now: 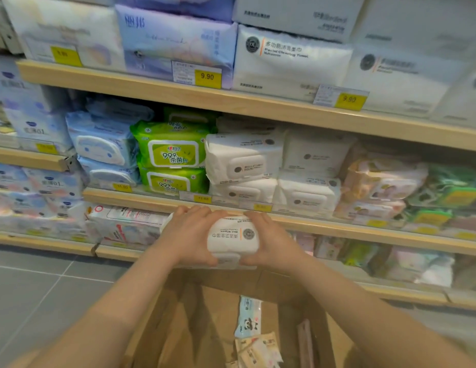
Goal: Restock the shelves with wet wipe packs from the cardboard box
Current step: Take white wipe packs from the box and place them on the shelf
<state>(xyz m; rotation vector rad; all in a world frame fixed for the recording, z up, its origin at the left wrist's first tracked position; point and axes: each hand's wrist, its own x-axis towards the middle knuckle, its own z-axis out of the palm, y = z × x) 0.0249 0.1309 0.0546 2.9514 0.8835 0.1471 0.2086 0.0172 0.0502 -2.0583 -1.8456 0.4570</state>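
Both hands grip one white wet wipe pack [231, 239] from either side — left hand [190, 235] and right hand [268, 241] with fingers curled over its far edge — just before the front edge of the middle shelf [141, 199], where white packs [245, 160] sit stacked. Below, the open cardboard box [194, 322] holds a few small packets [249, 318] near its right wall.

- wet wipe pack [233, 239]: white matt soft plastic film, hard plastic flip lid
- cardboard box [205, 314]: brown, matt
- shelf edge [152, 200]: pale wood-look, smooth
- green packs [173, 152]: glossy film
- floor [32, 282]: grey matt tiles
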